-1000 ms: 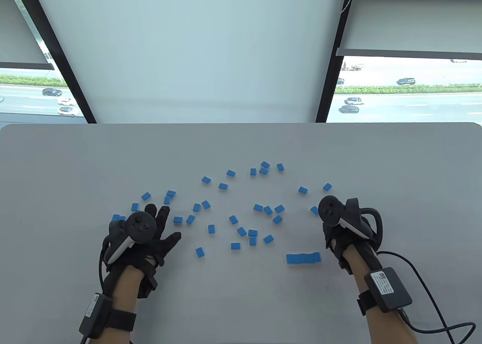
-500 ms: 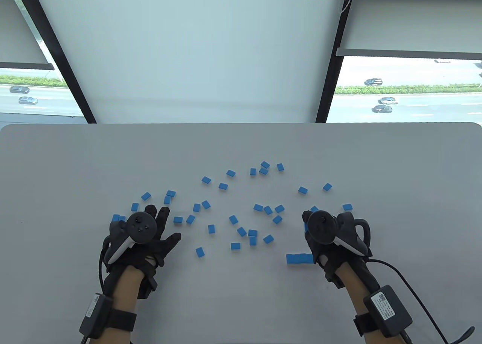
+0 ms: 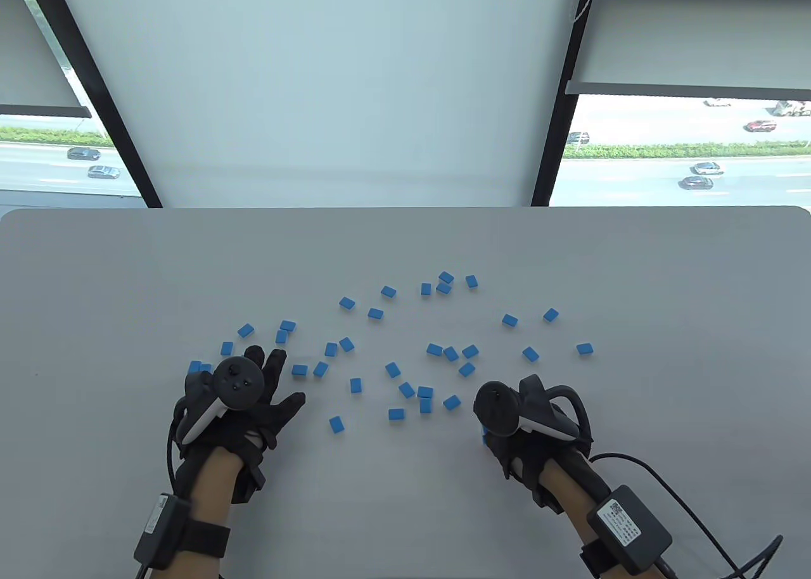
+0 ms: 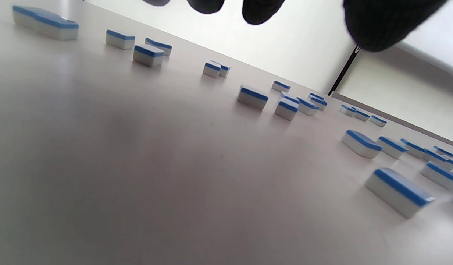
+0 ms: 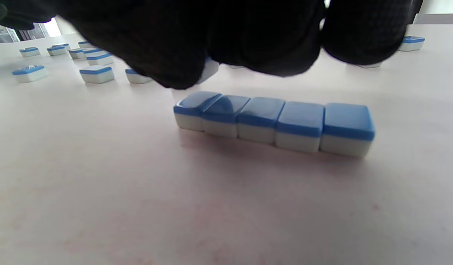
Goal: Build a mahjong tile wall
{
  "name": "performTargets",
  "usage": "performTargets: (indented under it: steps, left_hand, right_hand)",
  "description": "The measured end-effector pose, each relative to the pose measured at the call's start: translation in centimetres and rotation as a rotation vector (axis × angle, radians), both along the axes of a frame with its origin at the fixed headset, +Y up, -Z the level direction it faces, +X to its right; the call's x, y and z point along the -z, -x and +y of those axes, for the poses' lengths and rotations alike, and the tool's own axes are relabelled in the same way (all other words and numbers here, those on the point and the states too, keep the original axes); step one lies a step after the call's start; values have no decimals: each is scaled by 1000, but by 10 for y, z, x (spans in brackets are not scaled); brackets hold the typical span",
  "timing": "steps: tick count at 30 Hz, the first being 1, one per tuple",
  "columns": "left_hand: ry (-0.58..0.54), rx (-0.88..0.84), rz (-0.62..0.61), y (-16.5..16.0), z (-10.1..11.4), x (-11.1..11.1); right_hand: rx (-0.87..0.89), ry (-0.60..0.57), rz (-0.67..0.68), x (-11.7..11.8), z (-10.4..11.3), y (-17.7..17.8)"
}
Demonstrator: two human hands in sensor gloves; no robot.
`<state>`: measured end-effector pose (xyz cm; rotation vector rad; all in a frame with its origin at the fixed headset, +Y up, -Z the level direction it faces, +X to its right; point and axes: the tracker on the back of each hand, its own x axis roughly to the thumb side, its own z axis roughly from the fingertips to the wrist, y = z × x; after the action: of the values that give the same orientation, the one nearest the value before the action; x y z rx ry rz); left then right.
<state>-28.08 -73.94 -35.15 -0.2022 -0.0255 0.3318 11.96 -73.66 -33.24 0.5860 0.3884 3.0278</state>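
Several loose blue-backed mahjong tiles [image 3: 393,370] lie scattered across the middle of the white table [image 3: 95,287]. A short row of several tiles [image 5: 274,123] stands side by side at the near right. In the table view my right hand [image 3: 500,430] covers it, leaving only a blue sliver [image 3: 485,435]. That hand hovers just over the row's left end. Its curled fingers [image 5: 175,55] pinch one tile [image 5: 211,69], which is mostly hidden. My left hand [image 3: 266,376] rests flat with fingers spread, holding nothing, among loose tiles [image 4: 252,97].
Two tiles [image 3: 531,353] [image 3: 584,349] lie far right of the row. A pair of touching tiles [image 4: 46,24] sits by my left hand. Cables trail from both wrist units [image 3: 627,528]. Window frames and blinds stand beyond the table's far edge.
My right hand has moved left and toward me from the right-hand loose tiles, and now covers the row. The left hand has not moved.
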Motion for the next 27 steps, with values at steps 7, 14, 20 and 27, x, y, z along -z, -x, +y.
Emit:
performTargets:
  steps: [7,14,20,27]
  left_hand:
    - [-2,-2,0,0,0,0]
    - [-13,-11,1,1,2,0]
    - [3,-15,-2,0,-1,2]
    - [18,3,-23,-6,-4,4]
  right_hand:
    - [-35,17,-1,0,-3,2]
    - [-26,14,-13,0,2,1]
    - [1,-12,-85,4,24,4]
    - [-39,-27,-150,23,31,17]
